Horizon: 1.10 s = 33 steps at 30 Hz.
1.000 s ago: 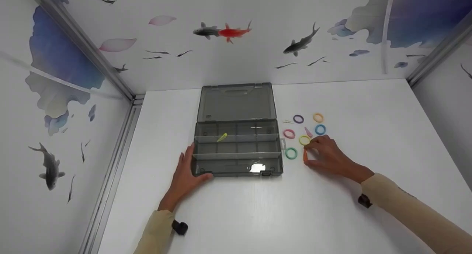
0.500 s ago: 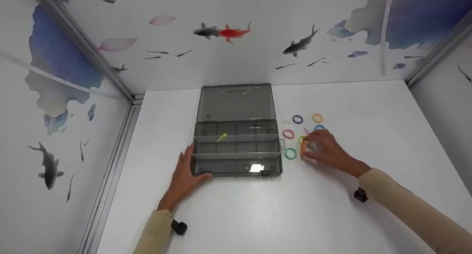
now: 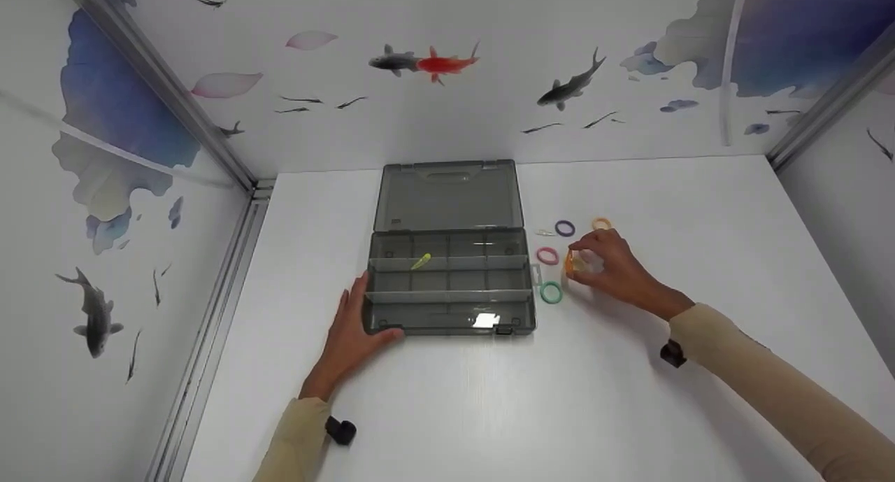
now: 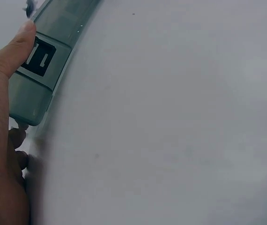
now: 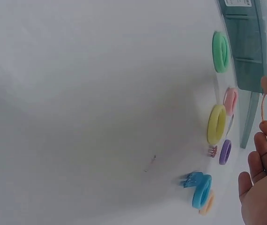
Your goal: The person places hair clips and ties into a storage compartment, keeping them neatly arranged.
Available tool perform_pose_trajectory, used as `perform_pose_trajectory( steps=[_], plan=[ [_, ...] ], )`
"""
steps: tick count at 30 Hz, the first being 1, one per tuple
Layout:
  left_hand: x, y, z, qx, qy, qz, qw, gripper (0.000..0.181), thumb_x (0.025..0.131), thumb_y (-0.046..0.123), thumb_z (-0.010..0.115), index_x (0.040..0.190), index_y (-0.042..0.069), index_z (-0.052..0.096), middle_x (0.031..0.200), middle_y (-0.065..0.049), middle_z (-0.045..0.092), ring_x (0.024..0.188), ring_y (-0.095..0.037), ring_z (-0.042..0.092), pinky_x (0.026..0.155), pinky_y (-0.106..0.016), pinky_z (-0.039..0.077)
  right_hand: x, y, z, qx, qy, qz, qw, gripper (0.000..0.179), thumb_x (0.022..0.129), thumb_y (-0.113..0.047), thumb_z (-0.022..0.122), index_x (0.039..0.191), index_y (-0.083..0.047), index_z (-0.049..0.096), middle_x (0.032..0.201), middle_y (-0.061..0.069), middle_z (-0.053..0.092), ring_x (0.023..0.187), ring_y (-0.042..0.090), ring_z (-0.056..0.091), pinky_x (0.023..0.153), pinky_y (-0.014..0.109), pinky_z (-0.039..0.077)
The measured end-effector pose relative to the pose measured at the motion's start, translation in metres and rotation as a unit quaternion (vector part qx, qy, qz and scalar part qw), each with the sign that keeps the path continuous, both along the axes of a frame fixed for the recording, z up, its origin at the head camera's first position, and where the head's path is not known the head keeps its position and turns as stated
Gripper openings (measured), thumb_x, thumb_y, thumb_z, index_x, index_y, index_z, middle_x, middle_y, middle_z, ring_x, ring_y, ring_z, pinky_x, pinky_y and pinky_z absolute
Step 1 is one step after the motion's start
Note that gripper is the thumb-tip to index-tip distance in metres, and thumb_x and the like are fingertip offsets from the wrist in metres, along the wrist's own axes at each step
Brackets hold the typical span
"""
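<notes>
My right hand (image 3: 612, 265) pinches a slim orange hair clip (image 3: 569, 262) between thumb and forefinger, just above the table. In the right wrist view this clip (image 5: 263, 108) appears as a thin orange edge between the fingertips. A yellow hair tie (image 5: 216, 124) lies near the hand. My left hand (image 3: 353, 331) rests at the front left corner of a grey see-through divider box (image 3: 451, 331). Its fingers lie along the left side and its thumb along the front wall. A yellow hair clip (image 3: 421, 261) leans across one divider inside the box.
Right of the box lie green (image 3: 551, 292), pink (image 3: 547, 256), purple (image 3: 565, 228) and peach (image 3: 601, 224) hair ties, with a pale clip (image 3: 544, 233). The right wrist view also shows a blue hair tie (image 5: 202, 191). The lid (image 3: 449, 199) lies back against the wall.
My right hand has lifted the orange hair clip and moved it away from the body and slightly left, covering the yellow and blue hair ties. The left hand and box stay put.
</notes>
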State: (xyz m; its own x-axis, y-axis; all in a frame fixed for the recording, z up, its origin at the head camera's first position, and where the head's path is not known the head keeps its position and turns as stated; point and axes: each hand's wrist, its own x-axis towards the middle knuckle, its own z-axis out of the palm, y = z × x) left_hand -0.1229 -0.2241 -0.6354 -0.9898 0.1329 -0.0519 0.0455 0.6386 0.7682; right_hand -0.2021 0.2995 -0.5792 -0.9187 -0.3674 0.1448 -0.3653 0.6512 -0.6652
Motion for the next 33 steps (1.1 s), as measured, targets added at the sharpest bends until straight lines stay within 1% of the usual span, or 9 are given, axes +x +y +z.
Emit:
perform_pose_trajectory(
  steps=[3,7,10,17,20,24,26,28,33],
  plan=[
    [0.000,0.000,-0.001,0.002,0.004,-0.002,1.0000,0.125,0.086,0.063,0.090,0.179,0.036,0.010,0.185,-0.009,0.014,0.169,-0.047,0.005,0.125,-0.081,0.018,-0.005,-0.003,0.003,-0.002,0.003,0.003,1.0000,0.044,0.091,-0.010,0.092,0.129,0.006,0.075,0.126,0.025,0.065,0.125,0.041,0.050,0.111,0.064,0.033],
    [0.000,-0.001,-0.002,0.004,0.009,-0.006,0.9999,0.125,0.086,0.063,0.090,0.179,0.036,0.010,0.185,-0.007,0.015,0.169,-0.048,0.005,0.125,-0.081,0.018,-0.012,-0.007,0.007,-0.004,-0.011,0.001,0.9999,0.044,0.092,-0.010,0.091,0.131,0.005,0.075,0.129,0.024,0.062,0.129,0.040,0.047,0.113,0.063,0.032],
    [0.000,-0.001,-0.002,0.004,0.011,-0.007,0.9999,0.125,0.086,0.063,0.090,0.179,0.037,0.010,0.185,-0.007,0.014,0.169,-0.048,0.005,0.125,-0.081,0.018,-0.018,-0.010,0.010,-0.006,-0.009,0.003,0.9999,0.047,0.092,-0.012,0.092,0.131,0.005,0.074,0.130,0.024,0.060,0.129,0.041,0.046,0.111,0.062,0.034],
    [0.000,-0.001,-0.003,0.003,0.014,-0.006,0.9999,0.125,0.086,0.062,0.090,0.179,0.037,0.011,0.185,-0.008,0.014,0.168,-0.048,0.005,0.124,-0.081,0.019,-0.033,-0.024,0.013,-0.001,0.012,0.015,0.9998,0.050,0.089,-0.020,0.096,0.129,0.004,0.076,0.125,0.023,0.065,0.118,0.040,0.050,0.102,0.056,0.034],
    [-0.001,-0.001,-0.003,-0.001,0.016,-0.007,0.9999,0.125,0.086,0.062,0.090,0.179,0.035,0.011,0.185,-0.008,0.014,0.168,-0.049,0.006,0.124,-0.082,0.020,-0.038,-0.030,0.013,-0.002,0.019,0.024,0.9995,0.047,0.091,-0.019,0.094,0.129,0.003,0.076,0.125,0.026,0.065,0.117,0.041,0.052,0.100,0.056,0.040],
    [0.000,-0.001,-0.001,0.001,0.012,-0.003,0.9999,0.125,0.086,0.061,0.091,0.179,0.035,0.011,0.185,-0.008,0.015,0.168,-0.049,0.006,0.125,-0.081,0.019,-0.042,-0.037,0.013,-0.003,0.039,0.048,0.9981,0.045,0.093,-0.016,0.092,0.130,0.004,0.076,0.125,0.026,0.064,0.115,0.042,0.053,0.097,0.055,0.048],
    [0.000,-0.001,0.000,-0.001,0.010,-0.002,0.9999,0.125,0.086,0.061,0.091,0.179,0.034,0.012,0.185,-0.008,0.015,0.168,-0.049,0.006,0.124,-0.081,0.019,-0.044,-0.040,0.013,-0.004,0.051,0.059,0.9970,0.043,0.094,-0.015,0.091,0.130,0.004,0.075,0.124,0.025,0.064,0.114,0.042,0.053,0.097,0.055,0.046],
    [0.000,0.000,0.000,-0.002,0.011,-0.001,0.9999,0.125,0.085,0.060,0.091,0.179,0.033,0.012,0.185,-0.009,0.015,0.168,-0.050,0.006,0.124,-0.082,0.019,-0.045,-0.044,0.013,-0.003,0.056,0.066,0.9962,0.043,0.095,-0.015,0.090,0.130,0.005,0.075,0.124,0.024,0.065,0.114,0.042,0.052,0.099,0.056,0.043],
    [-0.001,0.000,-0.001,-0.006,0.010,-0.001,0.9999,0.126,0.085,0.061,0.091,0.179,0.033,0.012,0.185,-0.010,0.015,0.168,-0.050,0.007,0.123,-0.083,0.019,-0.049,-0.053,0.013,0.007,0.043,0.076,0.9962,0.042,0.098,-0.017,0.088,0.131,0.004,0.074,0.126,0.023,0.064,0.118,0.039,0.050,0.105,0.060,0.036]
  ],
)
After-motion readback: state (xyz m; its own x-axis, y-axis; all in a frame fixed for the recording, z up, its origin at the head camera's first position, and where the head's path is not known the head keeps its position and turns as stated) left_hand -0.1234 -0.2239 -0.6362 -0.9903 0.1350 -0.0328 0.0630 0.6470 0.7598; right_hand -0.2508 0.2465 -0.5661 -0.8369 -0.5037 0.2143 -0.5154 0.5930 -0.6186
